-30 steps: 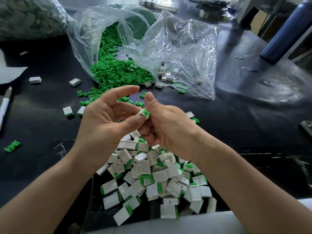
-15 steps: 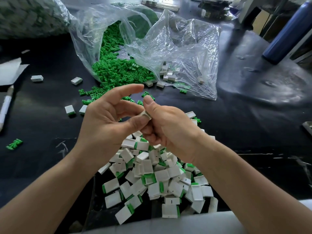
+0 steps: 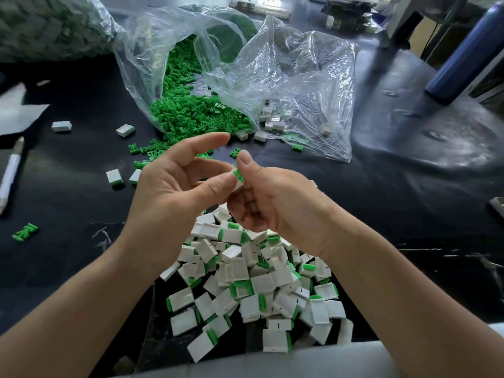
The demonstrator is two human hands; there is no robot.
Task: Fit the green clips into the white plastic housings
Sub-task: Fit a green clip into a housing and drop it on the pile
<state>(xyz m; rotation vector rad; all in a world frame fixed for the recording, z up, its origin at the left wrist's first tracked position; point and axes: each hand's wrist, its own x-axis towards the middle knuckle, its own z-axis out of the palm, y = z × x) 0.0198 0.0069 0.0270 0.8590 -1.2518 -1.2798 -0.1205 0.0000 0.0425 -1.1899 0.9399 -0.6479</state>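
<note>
Both hands meet above the middle of the black table, over the near pile. The right hand has its fingers curled and its thumb raised, and it grips a white housing with a green clip showing at its upper end. The left hand pinches the same housing from the left between its thumb and a bent finger, while its index finger stretches out straight and touches nothing. How deep the clip sits in the housing cannot be told.

Under the wrists, on the near part of the table, lies a pile of fitted housings, white blocks with green showing at their edges, heaped in no order.

Farther off, a clear plastic bag lies with its mouth toward the near side. A heap of loose clips spills from its left part onto the table, and a few bare housings sit in its right part. Single housings lie scattered on the table to the left, and one stray clip lies well apart at the near left.

A white pen and a sheet of paper lie at the left edge. A blue bottle stands at the far right.
</note>
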